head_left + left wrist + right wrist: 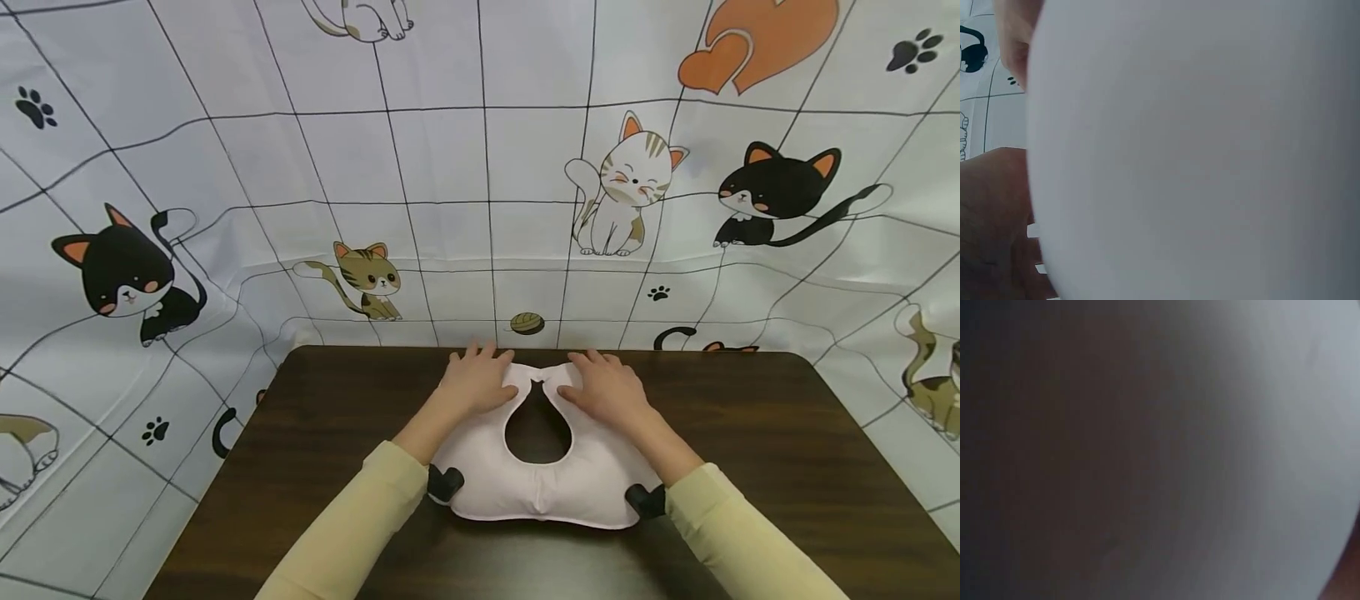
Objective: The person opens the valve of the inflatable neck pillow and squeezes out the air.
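Note:
A pale U-shaped neck pillow (540,492) lies flat on the dark wooden table, its two ends meeting at the far side around a teardrop-shaped opening. My left hand (477,382) rests on the pillow's left arm, fingers extended toward the table's far edge and thumb near the opening. On the opposite arm lies my right hand (606,387), palm down with its fingers reaching forward. Pale fabric (1191,150) fills most of the left wrist view, with part of the left hand (991,219) at its side. The right wrist view is mostly dim, blurred fabric (1297,425).
The brown table (750,433) ends just beyond the fingertips. Behind it hangs a white sheet (442,158) with grid lines and printed cats, paws and hearts. Black rounded pieces sit by the left wrist (446,483) and the right wrist (645,500).

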`<action>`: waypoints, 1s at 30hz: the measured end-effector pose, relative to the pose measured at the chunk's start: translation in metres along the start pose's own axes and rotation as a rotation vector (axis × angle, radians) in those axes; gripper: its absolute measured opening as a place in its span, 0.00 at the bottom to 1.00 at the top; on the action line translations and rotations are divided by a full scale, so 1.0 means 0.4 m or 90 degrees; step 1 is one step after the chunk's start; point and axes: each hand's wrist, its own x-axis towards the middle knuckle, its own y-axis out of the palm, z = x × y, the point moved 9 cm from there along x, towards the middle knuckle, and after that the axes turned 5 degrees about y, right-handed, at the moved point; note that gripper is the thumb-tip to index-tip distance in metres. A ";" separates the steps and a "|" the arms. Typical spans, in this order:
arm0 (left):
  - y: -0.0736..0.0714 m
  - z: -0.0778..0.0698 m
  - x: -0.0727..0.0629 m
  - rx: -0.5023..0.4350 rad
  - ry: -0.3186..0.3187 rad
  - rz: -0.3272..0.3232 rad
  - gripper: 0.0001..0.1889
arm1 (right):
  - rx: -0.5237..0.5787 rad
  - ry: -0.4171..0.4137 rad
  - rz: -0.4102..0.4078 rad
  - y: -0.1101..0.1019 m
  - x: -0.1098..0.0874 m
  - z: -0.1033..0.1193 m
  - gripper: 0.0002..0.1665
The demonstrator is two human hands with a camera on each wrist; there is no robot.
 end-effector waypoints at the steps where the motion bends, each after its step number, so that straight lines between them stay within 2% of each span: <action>1: 0.004 0.002 0.001 0.004 -0.002 0.000 0.34 | -0.002 0.004 0.003 0.006 0.001 0.001 0.39; 10: 0.024 0.005 -0.006 0.024 0.004 -0.009 0.31 | -0.020 0.015 0.013 0.044 -0.001 0.007 0.39; 16: 0.028 -0.006 -0.005 0.040 0.024 -0.027 0.30 | -0.030 0.018 -0.001 0.043 -0.009 0.004 0.37; 21: 0.029 -0.009 -0.005 0.043 0.028 -0.023 0.31 | -0.025 0.020 -0.001 0.037 -0.017 -0.001 0.36; 25: 0.015 -0.002 -0.007 0.031 0.025 -0.025 0.33 | -0.013 0.020 -0.018 0.008 -0.021 -0.001 0.37; 30: -0.033 0.005 -0.028 0.020 0.026 -0.054 0.33 | 0.016 0.021 -0.048 -0.033 -0.034 -0.014 0.39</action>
